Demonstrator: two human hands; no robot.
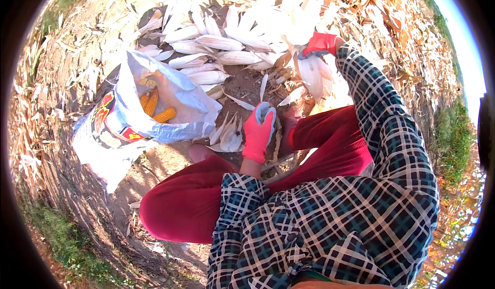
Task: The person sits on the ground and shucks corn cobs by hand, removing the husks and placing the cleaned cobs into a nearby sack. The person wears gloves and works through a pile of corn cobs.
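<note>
My left hand [260,134], in a red glove with a grey palm, hovers between my knees. Its fingers are curled, and nothing shows in them. Farther off on the right, my right hand [320,45], gloved alike, is closed on dry corn husks [310,74] that hang below it. Glare washes out part of that area. A loose pile of corn ears in pale husks [222,43] lies ahead of me. To the left a white woven sack [181,96] stands with its mouth open. Inside are several husked yellow corn cobs [151,102].
Stripped husks [231,134] lie on the soil just left of my left hand. A large heap of dry husks and leaves [390,14] spreads at the far right. My bent legs in red trousers [185,204] flank the work area. Green weeds [65,235] grow at lower left.
</note>
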